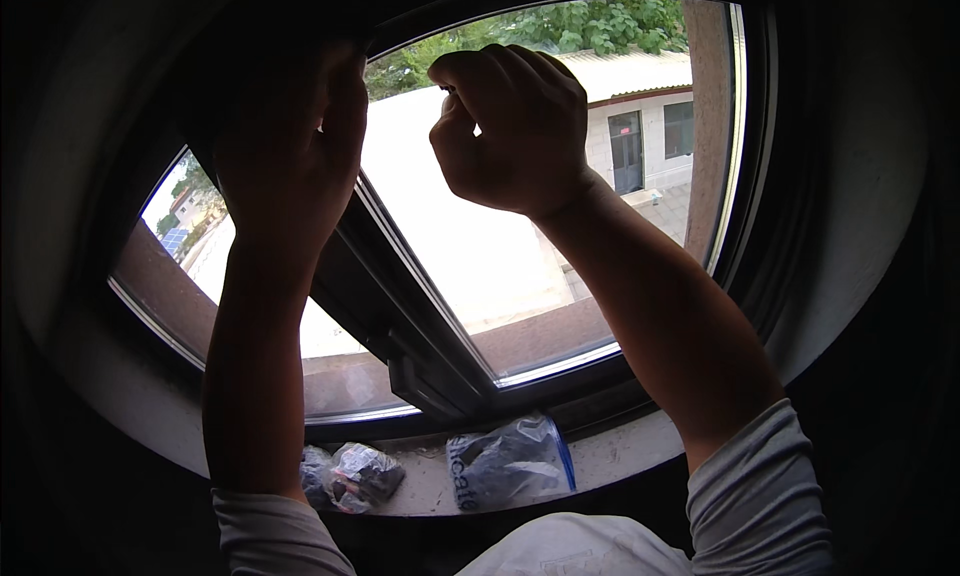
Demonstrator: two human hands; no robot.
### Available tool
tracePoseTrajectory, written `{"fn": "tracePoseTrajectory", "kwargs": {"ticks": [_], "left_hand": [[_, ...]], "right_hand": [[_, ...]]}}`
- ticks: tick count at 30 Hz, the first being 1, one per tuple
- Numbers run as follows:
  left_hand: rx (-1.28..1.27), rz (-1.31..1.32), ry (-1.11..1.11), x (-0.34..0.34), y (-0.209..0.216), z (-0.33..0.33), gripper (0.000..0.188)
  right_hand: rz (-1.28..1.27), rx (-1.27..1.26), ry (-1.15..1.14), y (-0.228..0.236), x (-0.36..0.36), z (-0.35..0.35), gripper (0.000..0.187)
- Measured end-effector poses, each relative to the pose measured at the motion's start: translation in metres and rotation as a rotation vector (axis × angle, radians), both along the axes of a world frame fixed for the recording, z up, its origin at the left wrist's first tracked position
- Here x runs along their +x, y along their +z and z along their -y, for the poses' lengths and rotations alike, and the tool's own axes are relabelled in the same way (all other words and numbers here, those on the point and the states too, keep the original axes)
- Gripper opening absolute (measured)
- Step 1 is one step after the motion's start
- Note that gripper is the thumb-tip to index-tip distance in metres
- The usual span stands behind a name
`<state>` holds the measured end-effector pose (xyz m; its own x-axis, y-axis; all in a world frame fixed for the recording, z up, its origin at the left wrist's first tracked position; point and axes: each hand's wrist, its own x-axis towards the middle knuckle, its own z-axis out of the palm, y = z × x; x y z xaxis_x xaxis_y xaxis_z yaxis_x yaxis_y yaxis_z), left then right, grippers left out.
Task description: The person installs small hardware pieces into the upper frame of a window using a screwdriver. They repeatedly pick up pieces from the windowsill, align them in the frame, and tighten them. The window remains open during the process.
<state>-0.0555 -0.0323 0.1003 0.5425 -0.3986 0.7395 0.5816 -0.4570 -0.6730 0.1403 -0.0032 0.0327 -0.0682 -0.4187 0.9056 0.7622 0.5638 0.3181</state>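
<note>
Bags (510, 462), clear plastic, dark contents, on sill (620, 456).

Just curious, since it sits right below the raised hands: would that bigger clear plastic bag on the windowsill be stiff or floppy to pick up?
The clear plastic bag looks crinkled and lumpy, so it is probably floppy. It lies flat, unlikely to roll.

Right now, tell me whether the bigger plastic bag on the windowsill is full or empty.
Full: the bigger plastic bag bulges with dark contents and lies flat on the windowsill. What the contents are cannot be told.
</note>
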Motion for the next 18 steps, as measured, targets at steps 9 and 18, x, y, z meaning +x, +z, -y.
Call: {"fn": "tracePoseTrajectory", "kwargs": {"ticks": [9, 18], "left_hand": [[0.041, 0.05, 0.086, 0.0, -0.0004, -0.0033, 0.013], [-0.056, 0.055, 0.026, 0.0001, -0.0036, -0.0042, 0.019]], "right_hand": [[-0.028, 0.063, 0.01, 0.0026, -0.0018, -0.0087, 0.017], [-0.032, 0.066, 0.029, 0.0008, -0.0013, -0.0081, 0.017]]}}
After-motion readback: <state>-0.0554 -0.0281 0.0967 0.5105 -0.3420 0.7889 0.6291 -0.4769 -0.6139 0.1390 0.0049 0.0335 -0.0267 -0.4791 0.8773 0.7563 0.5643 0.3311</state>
